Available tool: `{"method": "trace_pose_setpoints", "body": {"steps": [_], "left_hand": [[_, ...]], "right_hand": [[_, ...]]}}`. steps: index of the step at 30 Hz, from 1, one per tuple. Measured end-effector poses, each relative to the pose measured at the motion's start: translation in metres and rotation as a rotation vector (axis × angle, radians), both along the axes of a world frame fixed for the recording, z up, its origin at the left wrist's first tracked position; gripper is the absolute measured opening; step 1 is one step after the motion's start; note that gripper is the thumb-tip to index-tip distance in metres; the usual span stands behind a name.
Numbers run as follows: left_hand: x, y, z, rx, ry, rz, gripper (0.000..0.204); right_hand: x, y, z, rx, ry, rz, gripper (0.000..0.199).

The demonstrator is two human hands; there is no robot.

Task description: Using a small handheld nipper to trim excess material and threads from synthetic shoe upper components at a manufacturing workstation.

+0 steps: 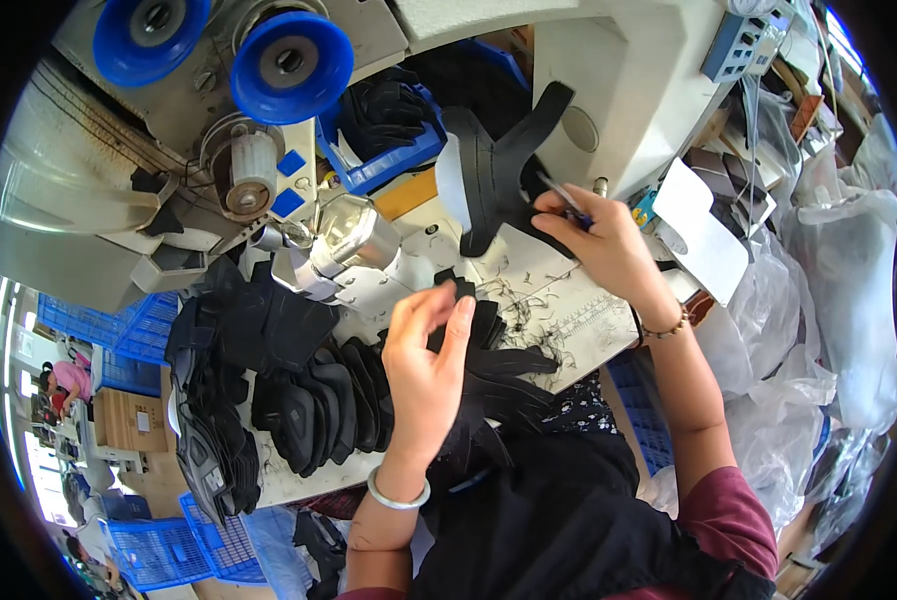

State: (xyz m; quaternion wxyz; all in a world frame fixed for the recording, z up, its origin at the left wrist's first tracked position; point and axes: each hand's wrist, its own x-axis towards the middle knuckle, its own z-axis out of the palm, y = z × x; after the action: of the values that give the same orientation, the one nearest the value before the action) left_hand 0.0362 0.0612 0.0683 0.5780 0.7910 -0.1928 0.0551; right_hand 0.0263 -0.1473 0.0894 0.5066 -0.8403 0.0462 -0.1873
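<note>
My right hand [603, 245] is closed around a small pair of scissors [566, 200] with metal blades and a dark handle. Just left of the blades, a black cut piece [503, 165] with forked arms and a pale left edge lies on the machine bed. My left hand [423, 350] hovers nearer to me, thumb apart from its curved fingers, and nothing shows in its grasp. Its fingertips are next to a stack of black pieces [483, 325]; whether they touch it I cannot tell.
A sewing machine head [353, 235] stands left of centre, below blue thread discs [293, 65]. Black parts [308, 410] pile along the front left. Behind is a blue bin [393, 160] of black pieces. Thread scraps [518, 315] litter the white table; plastic bags [768, 320] crowd the right.
</note>
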Motion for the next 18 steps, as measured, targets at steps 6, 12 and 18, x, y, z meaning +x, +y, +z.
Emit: {"method": "trace_pose_setpoints", "body": {"steps": [6,12,18], "left_hand": [[0.014,-0.013,0.017,-0.75,0.786,-0.499,0.036],[-0.001,-0.035,0.018,-0.776,0.759,-0.399,0.021],[-0.011,-0.039,0.014,-0.567,0.556,-0.276,0.019]], "right_hand": [[-0.042,-0.005,0.021,0.27,0.063,0.08,0.015],[-0.055,0.011,-0.001,-0.163,-0.312,-0.024,0.024],[-0.048,0.013,-0.017,-0.254,-0.376,0.027,0.022]]}}
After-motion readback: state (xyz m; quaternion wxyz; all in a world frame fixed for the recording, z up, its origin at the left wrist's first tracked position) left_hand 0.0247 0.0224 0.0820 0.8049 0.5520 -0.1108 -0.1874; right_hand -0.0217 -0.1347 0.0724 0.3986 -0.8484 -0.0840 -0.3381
